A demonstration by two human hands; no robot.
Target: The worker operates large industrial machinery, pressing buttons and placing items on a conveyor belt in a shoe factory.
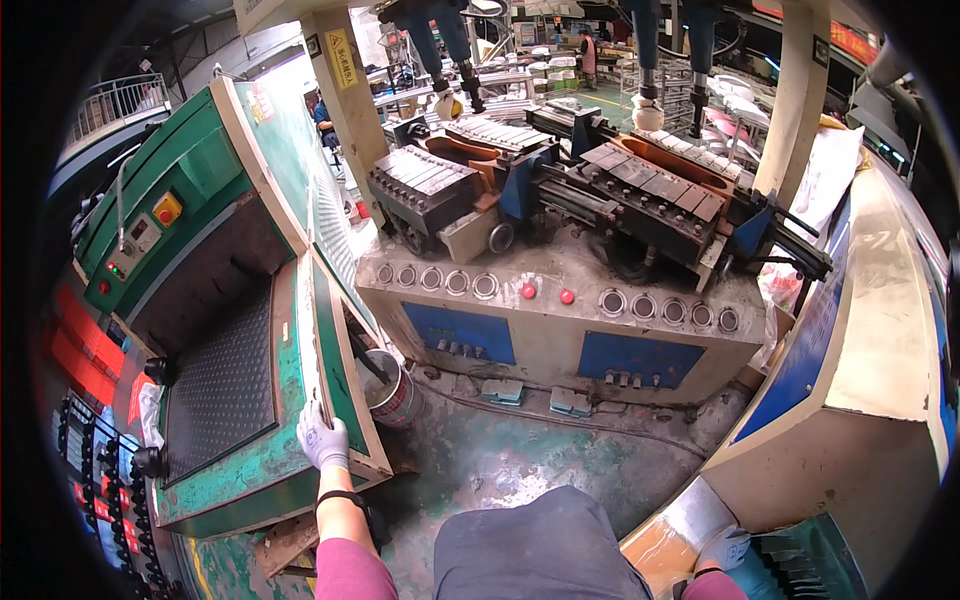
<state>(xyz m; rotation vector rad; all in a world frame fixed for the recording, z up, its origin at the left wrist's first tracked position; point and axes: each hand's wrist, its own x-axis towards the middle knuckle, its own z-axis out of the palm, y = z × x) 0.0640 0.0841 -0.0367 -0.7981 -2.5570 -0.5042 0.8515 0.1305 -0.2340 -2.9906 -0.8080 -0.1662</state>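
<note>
My left hand, in a pale glove, lies on the light-coloured edge of a green machine cabinet, its fingers stretched forward along it. Low at the right, my right hand, also gloved, is between a tan and silver ledge and a green bin. Dark, blade-like pieces lie in that bin, just right of the hand. The right fingers are too small and partly hidden to tell their grip.
A two-station machine with round buttons stands ahead; blue foot pedals sit on the floor before it. A bucket stands beside the green cabinet. A beige and blue machine housing rises at the right. Cables cross the floor.
</note>
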